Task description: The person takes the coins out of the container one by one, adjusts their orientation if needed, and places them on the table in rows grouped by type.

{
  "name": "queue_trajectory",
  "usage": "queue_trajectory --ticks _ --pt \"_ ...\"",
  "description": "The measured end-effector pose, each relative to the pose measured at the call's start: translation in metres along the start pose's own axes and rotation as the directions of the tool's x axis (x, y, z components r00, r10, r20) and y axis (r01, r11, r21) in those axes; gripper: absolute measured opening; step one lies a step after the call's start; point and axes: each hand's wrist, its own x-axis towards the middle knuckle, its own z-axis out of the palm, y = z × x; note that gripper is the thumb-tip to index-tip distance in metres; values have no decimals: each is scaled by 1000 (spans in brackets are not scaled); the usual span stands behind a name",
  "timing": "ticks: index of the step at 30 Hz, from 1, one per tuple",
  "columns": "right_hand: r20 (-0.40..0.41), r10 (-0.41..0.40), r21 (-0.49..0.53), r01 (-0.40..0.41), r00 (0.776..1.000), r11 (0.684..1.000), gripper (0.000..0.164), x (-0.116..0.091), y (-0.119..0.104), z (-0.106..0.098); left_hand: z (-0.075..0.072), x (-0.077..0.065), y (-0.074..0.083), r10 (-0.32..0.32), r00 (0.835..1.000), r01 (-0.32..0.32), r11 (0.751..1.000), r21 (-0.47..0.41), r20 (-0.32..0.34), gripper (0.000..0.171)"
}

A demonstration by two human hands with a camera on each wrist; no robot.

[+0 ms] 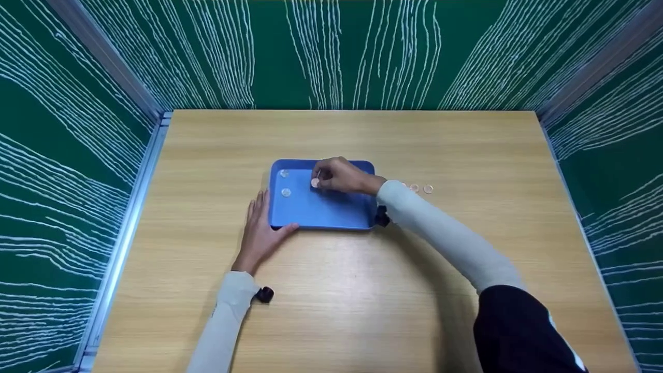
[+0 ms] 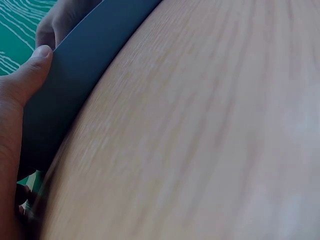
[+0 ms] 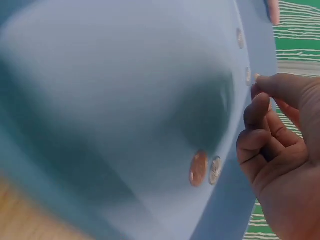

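You're mid-drop here: your right hand (image 1: 339, 175) hovers over the blue tray (image 1: 331, 217) with a copper coin (image 1: 315, 182) at its curled fingertips, though I can't tell if it's pinched or already lying there. Your left hand (image 1: 261, 228) lies flat, thumb braced on the tray's corner. Next up is probably the coins on the table (image 1: 420, 188), so reach right.

We see our left hand (image 2: 12, 130) at the left edge, its thumb (image 2: 31, 70) pressed against the outer wall of the blue tray (image 2: 75, 75); the pale wooden table (image 2: 200, 135) fills the rest, with green patterned wall (image 2: 17, 25) behind
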Motion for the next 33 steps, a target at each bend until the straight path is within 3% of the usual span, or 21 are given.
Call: queue_trajectory --ticks 16,33 --pt "-116 68 170 -48 991 984 17 -49 -1 -26 -1 -3 0 -37 999 37 999 -13 9 129" --pt "-231 109 206 -61 967 977 19 -89 4 -51 -1 -1 3 -14 1000 14 1000 -11 13 128"
